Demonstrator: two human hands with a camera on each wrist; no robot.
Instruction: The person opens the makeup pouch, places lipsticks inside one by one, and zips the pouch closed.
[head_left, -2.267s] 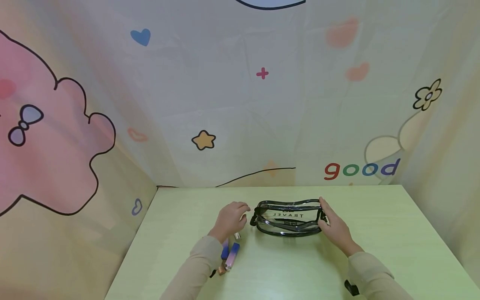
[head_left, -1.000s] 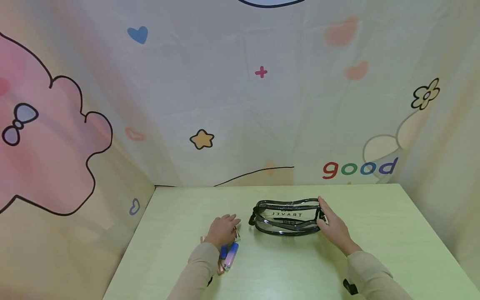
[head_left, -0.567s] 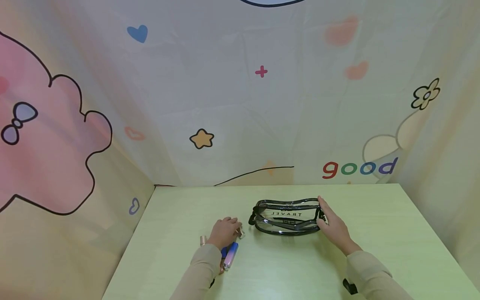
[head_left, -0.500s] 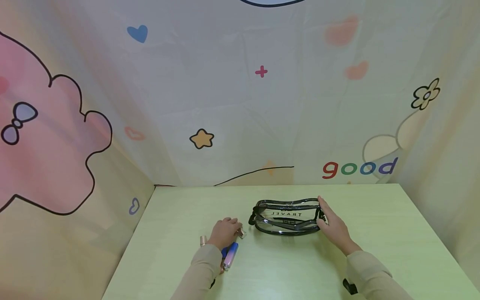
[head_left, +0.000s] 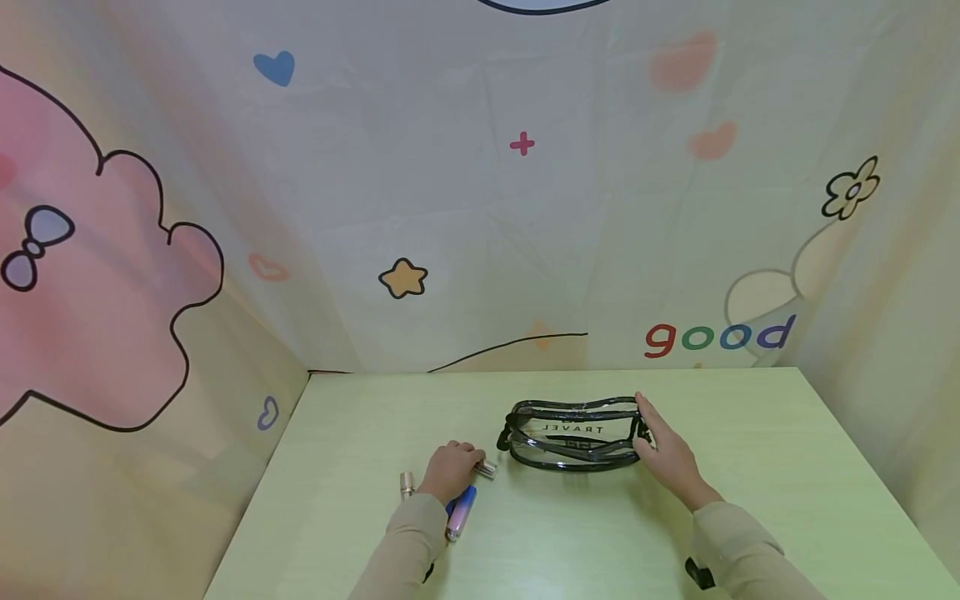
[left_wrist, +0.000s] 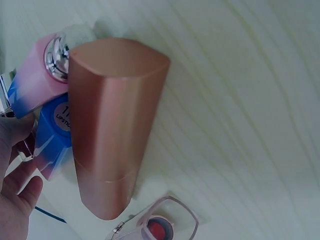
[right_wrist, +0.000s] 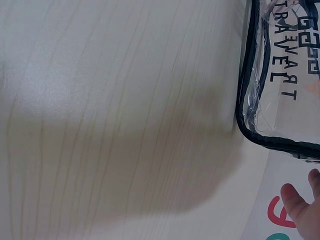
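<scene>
You had your left hand (head_left: 450, 469) low over the cluster of cosmetics, its fingers bent around a silvery tube (head_left: 487, 469) whose end stuck out past the fingertips, just short of the pouch's near left corner. It looked like a pinch, though your own knuckles hid the exact contact from the head camera. Your right hand (head_left: 672, 460) was at the other end of the clear pouch (head_left: 577, 435), forefinger straight and thumb spread away from it, set against that end rather than clenched on it. The pouch lay on its side on the pale table (head_left: 585, 533), its TRAVEL lettering reversed to you. Below your left hand lay a blue-and-pink tube (head_left: 461, 511); the left wrist view also showed a second blue tube (left_wrist: 52, 137), a big copper tube (left_wrist: 112, 130) and a clear-capped lipstick (left_wrist: 156, 231). I judged the step in hand to be picking up the silvery tube while you steadied the pouch. The next move seemed to call for a firm pinch and a clean lift, without knocking its neighbours; I couldn't tell whether the pouch was unzipped.
</scene>
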